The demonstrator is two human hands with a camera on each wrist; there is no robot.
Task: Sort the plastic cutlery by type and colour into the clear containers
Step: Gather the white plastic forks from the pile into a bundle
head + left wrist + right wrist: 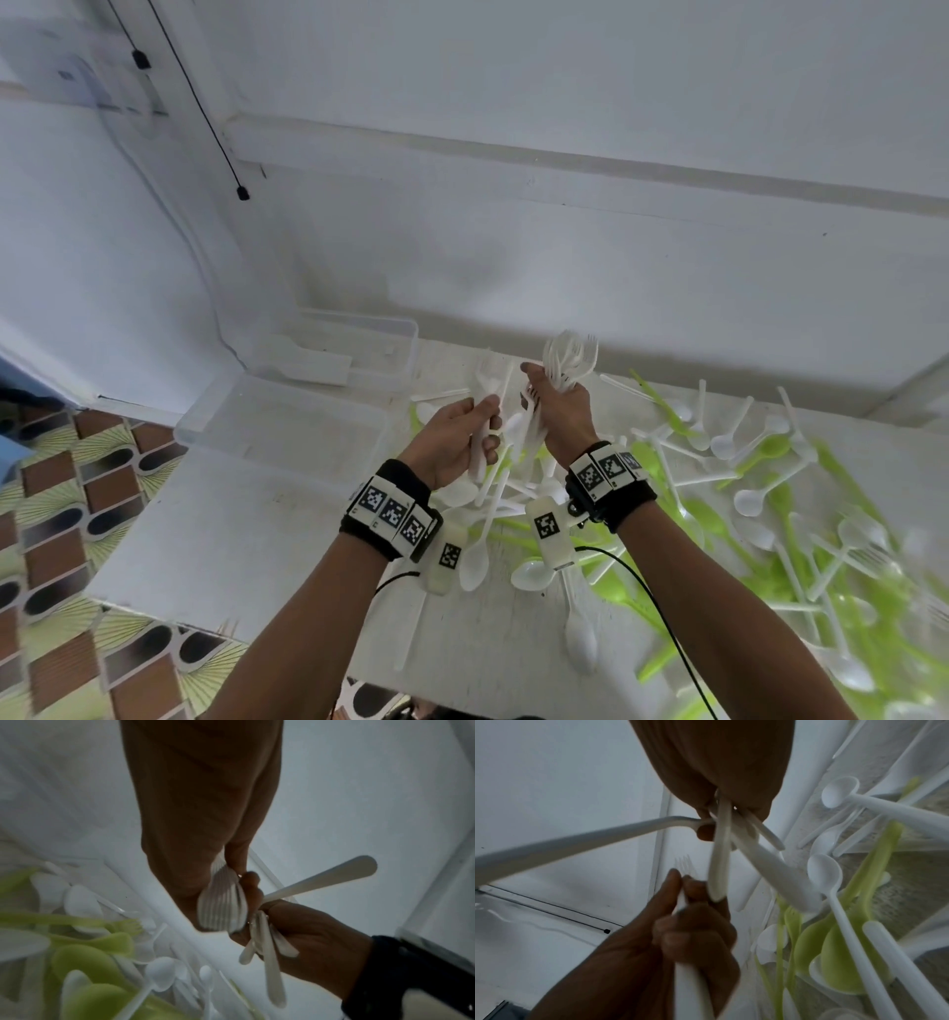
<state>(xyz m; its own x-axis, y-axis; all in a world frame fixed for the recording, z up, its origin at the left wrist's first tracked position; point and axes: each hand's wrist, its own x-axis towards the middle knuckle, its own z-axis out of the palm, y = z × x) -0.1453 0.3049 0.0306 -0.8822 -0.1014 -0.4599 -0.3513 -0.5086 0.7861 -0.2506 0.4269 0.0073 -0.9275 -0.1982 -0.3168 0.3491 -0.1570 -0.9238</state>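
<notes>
Both hands are raised over the white table [231, 514], close together. My left hand [485, 424] grips a white fork [484, 371] by its handle, tines up. In the right wrist view the left hand [693, 933] comes in from below with that fork [685, 862]. My right hand [536, 393] grips a bundle of white forks [569, 355], tines fanned upward. Their handles [721, 852] hang below its fist [718, 770]. A pile of white and green cutlery [744, 488] spreads to the right. Two clear containers [246, 406] [359, 329] stand left of the hands.
The far container holds a few white pieces [308, 366] whose type I cannot make out. A white wall rises right behind the table. Patterned floor tiles [77, 488] show past the table's left edge. A black cable [662, 616] runs from my right wrist.
</notes>
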